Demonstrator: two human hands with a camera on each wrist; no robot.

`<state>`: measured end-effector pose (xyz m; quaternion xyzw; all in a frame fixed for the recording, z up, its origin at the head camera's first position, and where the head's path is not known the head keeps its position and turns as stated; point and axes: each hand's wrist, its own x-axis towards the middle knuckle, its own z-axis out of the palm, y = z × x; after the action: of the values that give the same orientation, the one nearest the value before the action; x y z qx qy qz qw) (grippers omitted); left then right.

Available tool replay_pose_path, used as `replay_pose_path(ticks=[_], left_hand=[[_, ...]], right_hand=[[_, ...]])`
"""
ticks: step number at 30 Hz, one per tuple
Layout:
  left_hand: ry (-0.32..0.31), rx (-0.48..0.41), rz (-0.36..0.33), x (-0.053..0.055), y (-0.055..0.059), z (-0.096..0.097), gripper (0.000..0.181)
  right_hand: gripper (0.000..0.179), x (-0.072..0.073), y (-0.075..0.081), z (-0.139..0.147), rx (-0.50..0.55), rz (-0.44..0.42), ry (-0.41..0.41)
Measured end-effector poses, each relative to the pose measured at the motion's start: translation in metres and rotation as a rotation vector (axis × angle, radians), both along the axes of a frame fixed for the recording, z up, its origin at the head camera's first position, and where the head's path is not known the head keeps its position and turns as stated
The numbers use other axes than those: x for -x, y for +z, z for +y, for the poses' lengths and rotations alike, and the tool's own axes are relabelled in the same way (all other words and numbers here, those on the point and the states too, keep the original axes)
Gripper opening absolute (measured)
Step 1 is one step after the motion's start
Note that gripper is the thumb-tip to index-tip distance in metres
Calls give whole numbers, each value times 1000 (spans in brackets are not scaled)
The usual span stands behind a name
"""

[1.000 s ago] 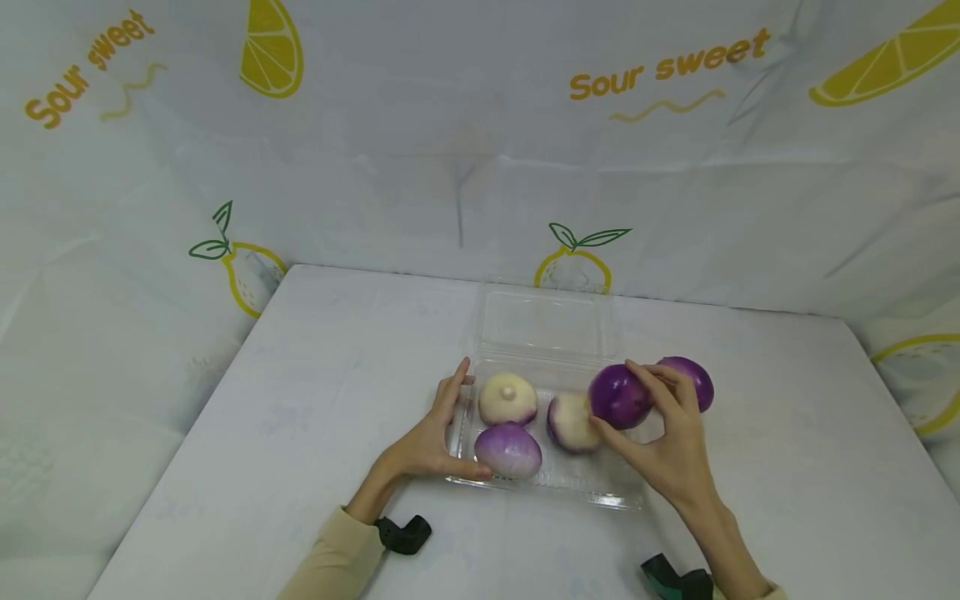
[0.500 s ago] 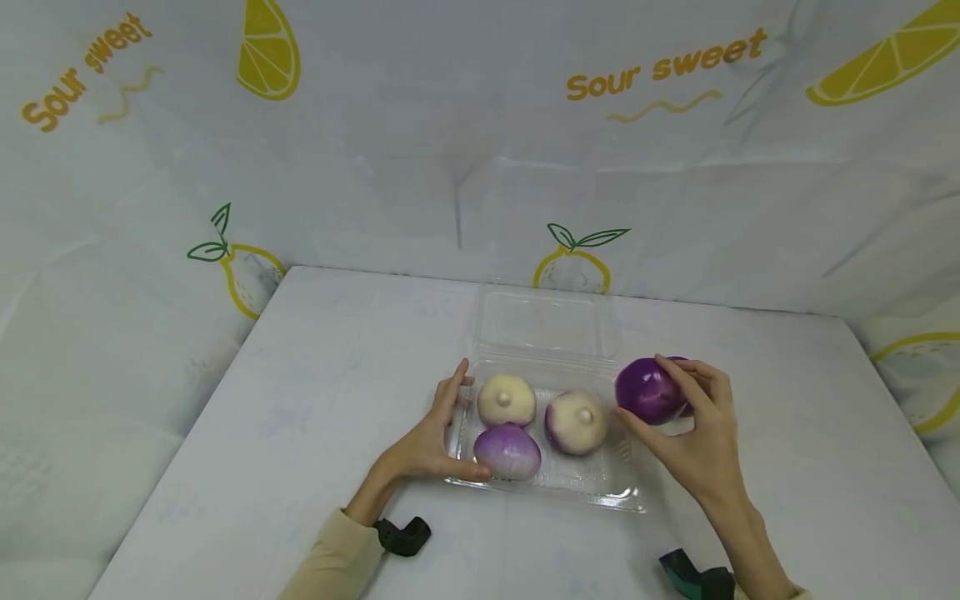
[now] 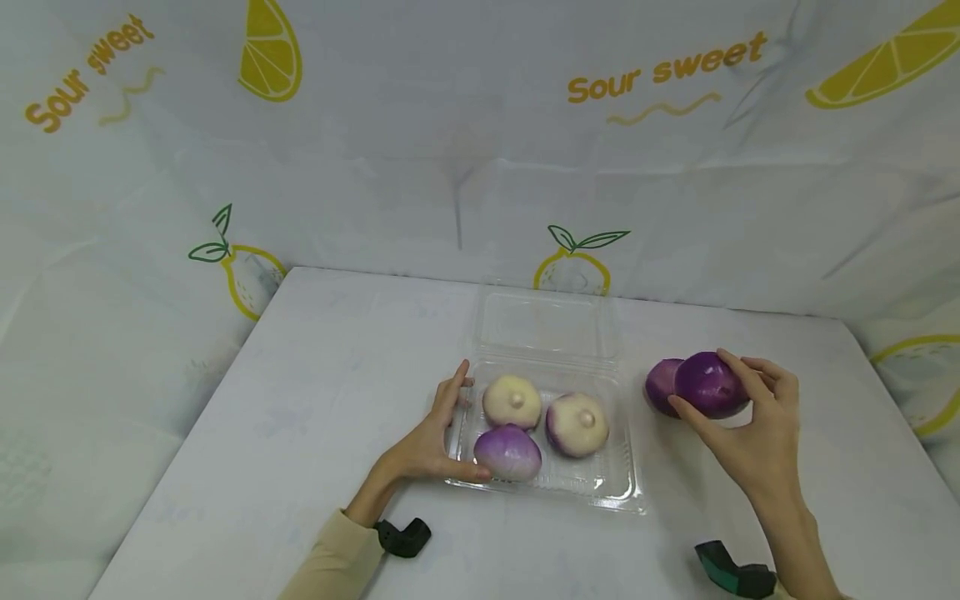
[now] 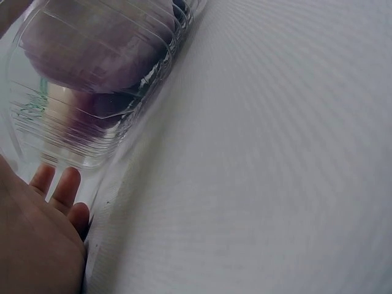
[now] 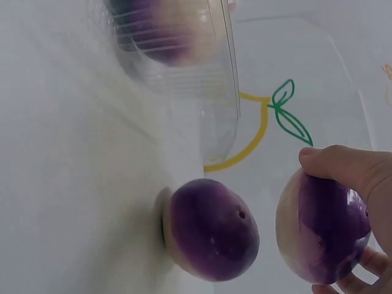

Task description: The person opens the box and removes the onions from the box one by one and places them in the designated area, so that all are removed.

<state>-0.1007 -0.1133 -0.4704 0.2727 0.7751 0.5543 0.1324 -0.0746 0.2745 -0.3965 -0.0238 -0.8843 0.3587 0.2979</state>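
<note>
My right hand [image 3: 768, 442] holds a glossy purple onion [image 3: 708, 387] between thumb and fingers, right of the clear plastic container [image 3: 618, 475]. Another purple onion [image 3: 660, 385] sits on the table just behind it; in the right wrist view a gap shows between the held onion [image 5: 321, 233] and the one on the table [image 5: 214, 233]. My left hand [image 3: 431, 442] spans the container's left side, fingers extended, thumb at the front rim. Inside lie two onions with pale ends up, one at back left [image 3: 512, 402] and one at right [image 3: 577, 425], plus a purple-white onion [image 3: 507, 452] at front left.
The container's clear lid [image 3: 543, 321] is folded back behind it on the white table [image 3: 337, 358]. A white cloth with lemon prints [image 3: 420, 192] hangs behind and at the sides. Black wrist mounts [image 3: 405, 537] sit below both hands.
My right hand has carried its onion from over the container's right side rightward past the onion on the table. The left hand has stayed at the container.
</note>
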Motion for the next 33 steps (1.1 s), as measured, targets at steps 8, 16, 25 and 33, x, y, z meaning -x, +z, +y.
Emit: replay_pose_path(ticks=[8, 16, 25, 33], left_hand=[[3, 7, 4, 0, 0, 1, 145], [-2, 2, 4, 1, 0, 0, 145], [1, 3, 11, 0, 0, 1, 146], [6, 11, 18, 0, 0, 1, 146]], right_hand=[[77, 5, -4, 30, -25, -5, -42], [78, 7, -11, 44, -43, -37, -55], [77, 6, -16, 50, -60, -92, -62], [77, 8, -21, 56, -51, -153, -82]])
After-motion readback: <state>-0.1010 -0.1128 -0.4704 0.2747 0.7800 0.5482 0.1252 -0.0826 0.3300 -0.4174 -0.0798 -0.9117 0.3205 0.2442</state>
